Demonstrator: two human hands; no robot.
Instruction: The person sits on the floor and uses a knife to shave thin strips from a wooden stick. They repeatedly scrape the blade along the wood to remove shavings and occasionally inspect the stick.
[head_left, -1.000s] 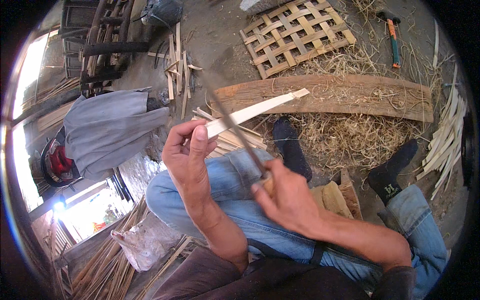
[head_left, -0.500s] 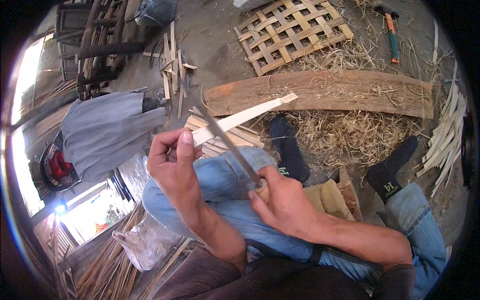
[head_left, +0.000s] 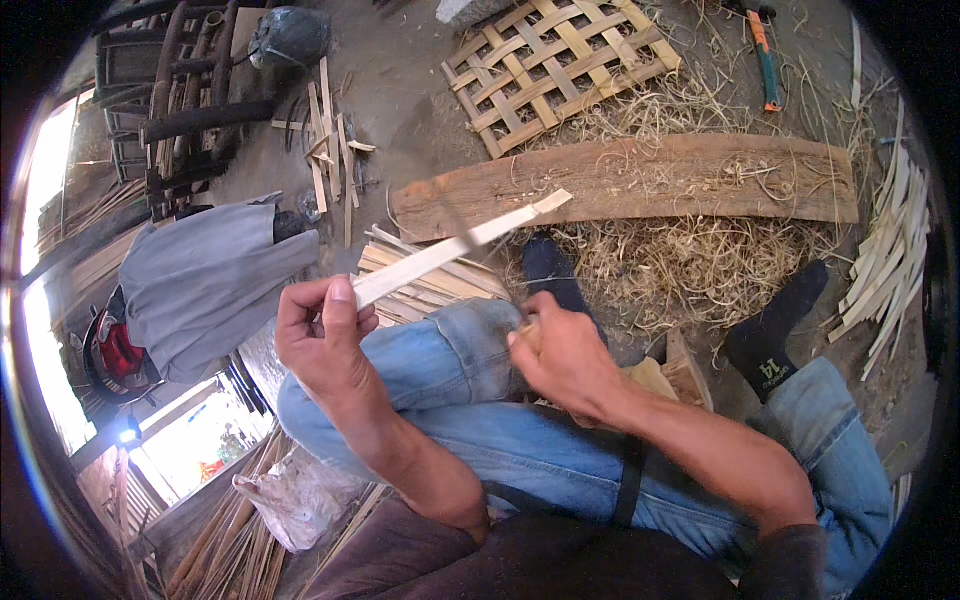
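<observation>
Between the thumb and fingers of my left hand (head_left: 335, 330) is one end of a pale, flat bamboo strip (head_left: 430, 261), which slants up to the right over my knee. My right hand (head_left: 568, 358) is wrapped round the handle of a long knife (head_left: 460, 224). Its blade is smeared by motion and crosses the strip near mid-length; I cannot tell whether they touch. Beyond my knee lies a pile of cut strips (head_left: 425, 275) on the ground.
A long wooden board (head_left: 640, 185) lies ahead, with curled shavings (head_left: 670, 275) around it. Farther off are a woven lattice panel (head_left: 560, 75) and a hammer (head_left: 764, 65). Loose strips (head_left: 885, 270) lie at the far right. A grey cloth (head_left: 205, 285) hangs at left.
My right hand and the knife have moved; the blade, plain before, is now blurred and lies farther along the strip from my left hand. The left hand still holds the strip. The whole view has shifted slightly.
</observation>
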